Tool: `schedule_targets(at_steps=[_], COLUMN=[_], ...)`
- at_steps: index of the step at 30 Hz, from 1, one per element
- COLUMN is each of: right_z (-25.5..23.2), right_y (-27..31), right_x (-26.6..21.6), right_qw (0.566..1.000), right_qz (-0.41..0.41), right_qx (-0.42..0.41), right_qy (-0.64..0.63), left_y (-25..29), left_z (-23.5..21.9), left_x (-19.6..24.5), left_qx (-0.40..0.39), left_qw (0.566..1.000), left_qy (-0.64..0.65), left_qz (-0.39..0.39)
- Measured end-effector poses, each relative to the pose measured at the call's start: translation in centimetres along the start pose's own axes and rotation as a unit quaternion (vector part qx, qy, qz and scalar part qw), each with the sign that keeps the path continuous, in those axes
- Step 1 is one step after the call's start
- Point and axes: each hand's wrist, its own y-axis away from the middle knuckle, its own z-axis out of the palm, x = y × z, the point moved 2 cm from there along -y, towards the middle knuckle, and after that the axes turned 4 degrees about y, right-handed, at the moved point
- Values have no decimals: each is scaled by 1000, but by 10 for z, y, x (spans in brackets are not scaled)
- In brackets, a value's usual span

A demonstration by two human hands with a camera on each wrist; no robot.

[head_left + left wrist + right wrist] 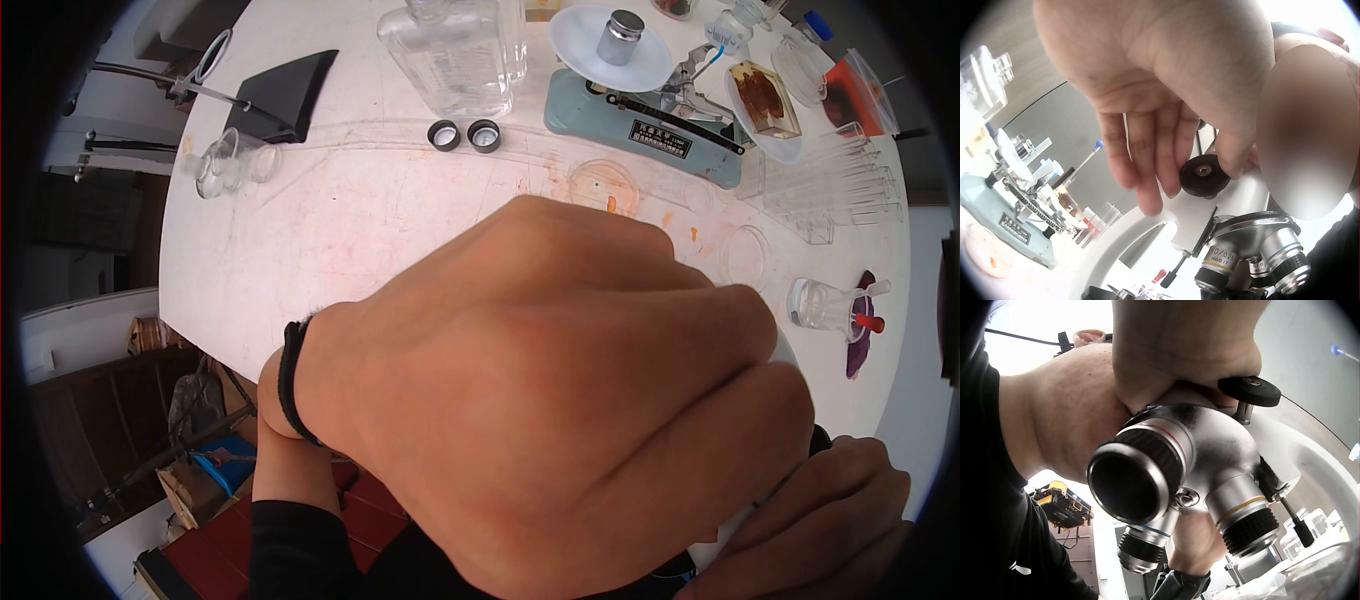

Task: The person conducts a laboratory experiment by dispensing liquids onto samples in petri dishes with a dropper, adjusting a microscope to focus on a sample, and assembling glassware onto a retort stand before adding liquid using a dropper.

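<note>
Across the middle of the head view spreads my left hand (560, 370), its back up, hiding most of a white microscope. In the left wrist view its thumb and fingers lie on either side of a black focus knob (1202, 184), pinching it. Silver objectives (1215, 265) point down below. My right hand (820, 520) is at the lower right with curled fingers. In the right wrist view it grips around another black focus knob (1257, 394), just above the round silver nosepiece (1219, 440); most of its fingers are hidden.
Two clear bottles (450, 60) and two black caps (484, 136) sit at the back. A blue-green balance (640, 130) bears a silver weight (620, 38). To the right are a test-tube rack (830, 190) and a small glass bottle (825, 303); glass jars (225, 165) stand left.
</note>
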Motion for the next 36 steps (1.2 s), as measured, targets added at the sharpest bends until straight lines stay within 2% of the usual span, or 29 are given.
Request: schedule_targets(at_steps=[2, 4, 13, 19, 34, 36], right_z=[0, 0, 2, 3, 6, 6], right_y=[0, 1, 3, 4, 6, 6], right_x=[0, 0, 2, 3, 5, 5], right_qw=[1000, 1000, 1000, 1000, 1000, 1000], right_qz=[-1, -2, -5, -7, -13, -14], right_qx=[0, 0, 1, 1, 1, 1], right_qy=[0, -1, -4, -5, -8, -9], left_y=[0, 2, 1, 1, 0, -1], left_z=[6, 16, 15, -1, 15, 15], left_x=[-6, -16, -15, -3, -20, -20], left_qx=[3, 165, 64, -12, 138, 137], left_qw=[1000, 976, 995, 1000, 970, 970], left_qy=[2, 68, 34, 9, 33, 33], left_qz=[3, 129, 70, 26, 196, 198])
